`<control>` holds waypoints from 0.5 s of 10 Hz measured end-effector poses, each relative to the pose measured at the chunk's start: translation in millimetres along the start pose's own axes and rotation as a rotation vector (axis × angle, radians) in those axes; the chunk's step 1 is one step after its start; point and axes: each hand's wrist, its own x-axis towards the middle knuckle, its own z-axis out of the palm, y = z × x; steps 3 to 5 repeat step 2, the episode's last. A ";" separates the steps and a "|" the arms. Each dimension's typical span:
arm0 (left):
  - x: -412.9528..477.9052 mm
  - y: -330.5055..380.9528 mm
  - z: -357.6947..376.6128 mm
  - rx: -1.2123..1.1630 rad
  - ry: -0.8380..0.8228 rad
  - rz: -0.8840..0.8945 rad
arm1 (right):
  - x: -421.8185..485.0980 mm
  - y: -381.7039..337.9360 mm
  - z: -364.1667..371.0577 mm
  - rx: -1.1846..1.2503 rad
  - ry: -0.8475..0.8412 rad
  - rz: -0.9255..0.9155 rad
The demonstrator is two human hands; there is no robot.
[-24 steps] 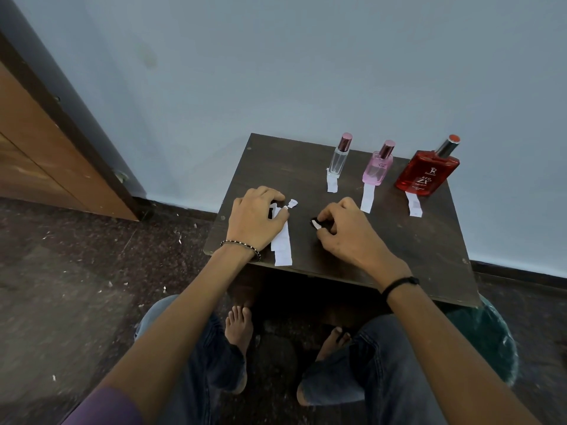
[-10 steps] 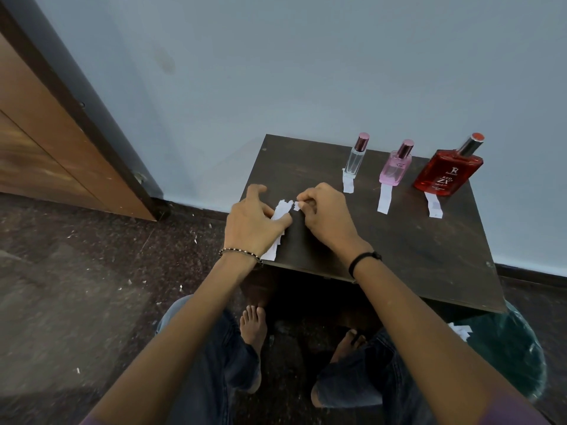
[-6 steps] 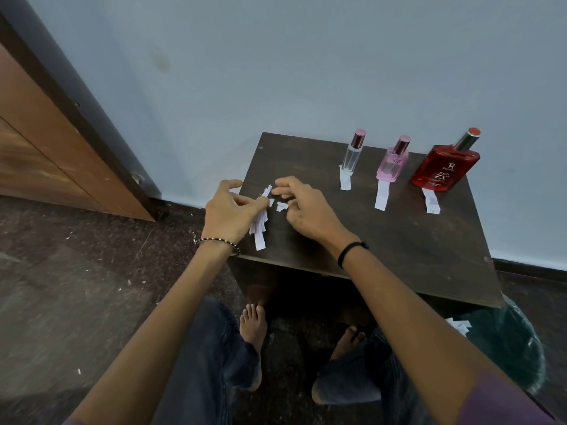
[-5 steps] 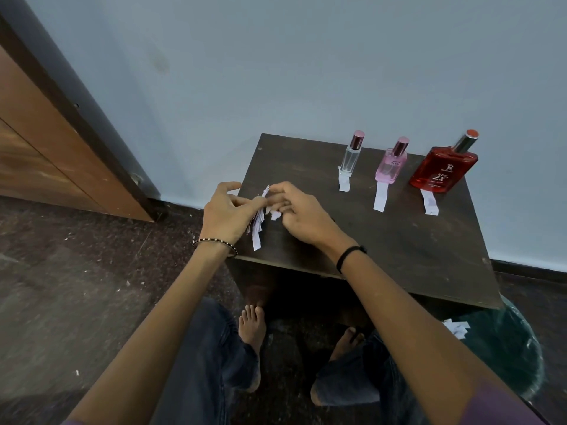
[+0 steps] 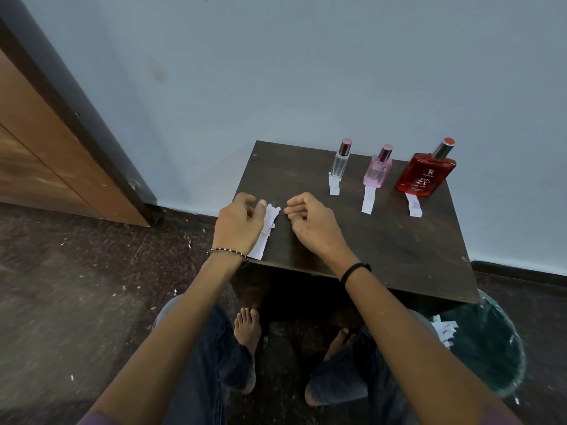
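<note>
A small bundle of white paper strips point(image 5: 267, 229) lies on the dark wooden table point(image 5: 383, 246) near its front left corner. My left hand point(image 5: 239, 225) rests on the strips' left edge, thumb laid along them and fingers loosely bent. Just right of the strips, my right hand point(image 5: 313, 223) hovers with fingers curled in; no paper shows in it. At the back stand three perfume bottles: clear point(image 5: 340, 161), pink point(image 5: 378, 170) and red point(image 5: 426, 174). In front of each lies one strip: point(image 5: 334, 187), point(image 5: 367, 200), point(image 5: 414, 205).
A blue wall stands right behind the table, and a wooden door point(image 5: 46, 154) is at the left. A dark bin point(image 5: 487, 348) with paper scraps point(image 5: 443, 328) sits on the floor at the table's front right. My legs and bare feet are under the table.
My left hand has lowered the strip bundle from a raised pinch down onto the table. My right hand has let go of the bundle and pulled a little to the right.
</note>
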 end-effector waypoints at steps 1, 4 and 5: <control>-1.7 0.3 -5.3 0.046 0.033 -0.009 | -5.6 0.0 -1.2 -0.053 -0.006 0.008; -4.7 2.0 -7.4 0.103 0.036 0.029 | -12.8 -3.8 -0.9 -0.091 0.025 -0.007; -4.7 2.0 -7.4 0.103 0.036 0.029 | -12.8 -3.8 -0.9 -0.091 0.025 -0.007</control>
